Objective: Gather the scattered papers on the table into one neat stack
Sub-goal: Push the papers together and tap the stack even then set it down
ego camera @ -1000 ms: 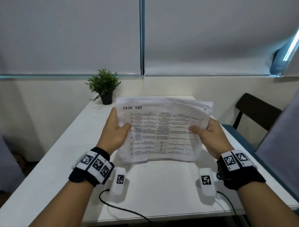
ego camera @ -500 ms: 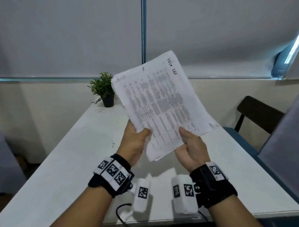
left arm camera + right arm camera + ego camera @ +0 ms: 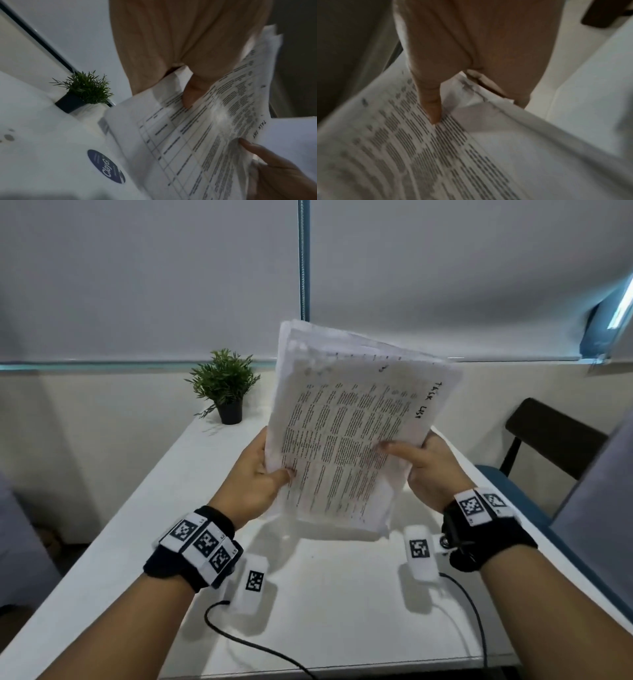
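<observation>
Both hands hold the papers upright mid-frame, probably to square their edges. The left hand and right hand each pinch a side, above the table.

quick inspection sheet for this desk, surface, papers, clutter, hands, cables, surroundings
surface: white table, round dark sticker on it.
job's things: papers gathered in one bundle, held up off the table, top edges uneven.
clutter: potted plant at the far left corner.
grippers: left hand and right hand each grip a side of the papers.
cables: black cables trail from the wrist gear over the near edge.
surroundings: closed blinds, dark chair on the right.
</observation>
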